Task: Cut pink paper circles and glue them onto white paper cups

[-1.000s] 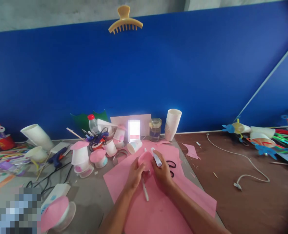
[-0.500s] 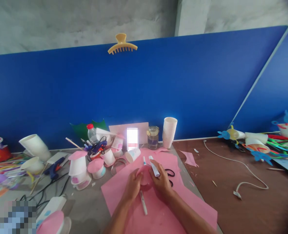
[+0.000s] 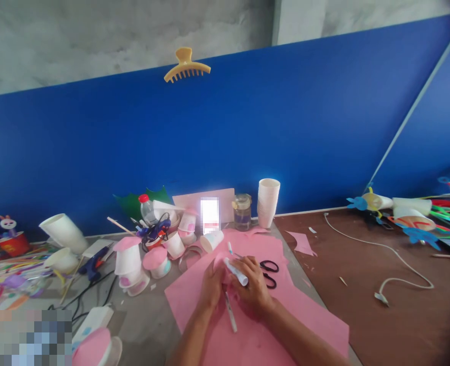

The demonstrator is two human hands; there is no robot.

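My left hand [image 3: 211, 288] is closed on a pink paper piece [image 3: 220, 260], rounded at its edge. In my right hand [image 3: 254, 285] is a white tube [image 3: 235, 271], slanting down to the right with its upper end at the pink piece; I cannot make out what kind of tube it is. Both hands are close together over a large pink paper sheet [image 3: 304, 325]. Below them lies a white marker pen [image 3: 231, 316] on the sheet. Scissors [image 3: 269, 267] with black handles rest just right of my right hand, their blades partly hidden.
A stack of paper cups [image 3: 268, 203] and a glass jar [image 3: 242, 212] stand at the back, near a bright phone screen [image 3: 210, 213]. Pink-topped cups [image 3: 128, 259], a blue glue gun [image 3: 92, 264] and cords are on the left. A white cable [image 3: 362, 241] curves across the brown tabletop.
My right hand has turned the white tube from steep to more slanted, its upper end moving left over the pink piece. The view has shifted slightly.
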